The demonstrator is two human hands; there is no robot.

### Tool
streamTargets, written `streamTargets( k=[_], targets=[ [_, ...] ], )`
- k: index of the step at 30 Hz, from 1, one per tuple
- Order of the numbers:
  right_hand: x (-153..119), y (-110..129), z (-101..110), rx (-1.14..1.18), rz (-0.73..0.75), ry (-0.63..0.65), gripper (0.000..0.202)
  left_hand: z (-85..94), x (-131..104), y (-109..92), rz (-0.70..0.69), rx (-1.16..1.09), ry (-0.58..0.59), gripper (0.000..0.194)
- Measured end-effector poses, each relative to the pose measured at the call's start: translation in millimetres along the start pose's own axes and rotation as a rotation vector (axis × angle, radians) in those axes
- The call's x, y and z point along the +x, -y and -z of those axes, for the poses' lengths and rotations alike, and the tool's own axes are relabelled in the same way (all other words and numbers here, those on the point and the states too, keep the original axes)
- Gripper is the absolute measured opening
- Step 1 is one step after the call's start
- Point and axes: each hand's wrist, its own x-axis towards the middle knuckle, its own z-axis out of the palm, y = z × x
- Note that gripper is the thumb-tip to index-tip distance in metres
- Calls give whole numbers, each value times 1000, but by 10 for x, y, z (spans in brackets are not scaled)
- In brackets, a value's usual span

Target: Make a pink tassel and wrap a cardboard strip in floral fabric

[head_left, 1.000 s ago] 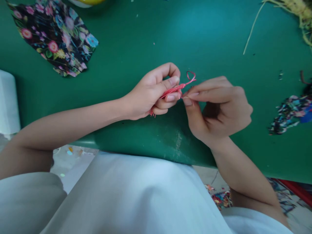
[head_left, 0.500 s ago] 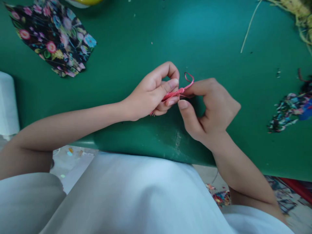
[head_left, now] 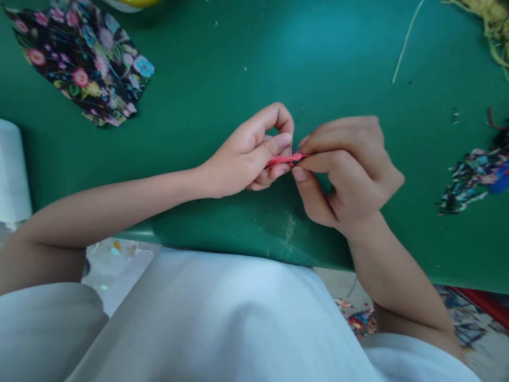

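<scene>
Centrally, in the head view, the left hand (head_left: 248, 154) pinches the pink threads (head_left: 280, 159) between thumb and fingers. The right hand (head_left: 350, 167) meets their right end, fingertips drawn together; whether they grip it, I cannot tell. Floral fabric (head_left: 85, 66) lies upper left on the green table (head_left: 222, 228), yellow strands (head_left: 495, 24) upper right.

Green desk (head_left: 199, 48) w/ floral fabric pc (head_left: 85, 66), yellow strands (head_left: 495, 26), multicolor scraps (head_left: 469, 183) & tiny bits on top.
</scene>
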Motion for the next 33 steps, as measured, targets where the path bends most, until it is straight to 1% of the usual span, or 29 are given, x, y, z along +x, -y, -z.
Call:
streamTargets(
  k=[2,5,7,9,14,17,22,27,29,31,33],
  targets=[
    [4,33,2,64,-36,22,20,-4,-4,-1,-10,20,-5,27],
    [15,85,19,166,-153,48,21,-28,-29,-9,-27,49,-26,25],
    [23,112,29,237,-232,50,21,-57,-57,-11,-56,71,-52,25],
    [28,128,32,306,-274,58,22,-87,-85,-6,-97,100,-95,25],
    [30,144,34,353,-267,83,19,-128,-109,26,-196,151,-190,20],
    [35,162,44,341,-256,105,18,-128,-96,43,-206,169,-226,18],
    [35,179,49,280,-226,125,21,-108,-83,52,-178,188,-231,18],
    [9,142,24,223,-155,79,20,-96,-77,57,-173,157,-219,19],
    [1,132,16,220,-156,87,20,-107,-75,52,-158,146,-225,19],
    [3,133,10,219,-165,100,21,-122,-71,38,-170,123,-250,20],
    [17,140,3,229,-157,89,20,-124,-63,15,-193,93,-245,20]
  ],
)
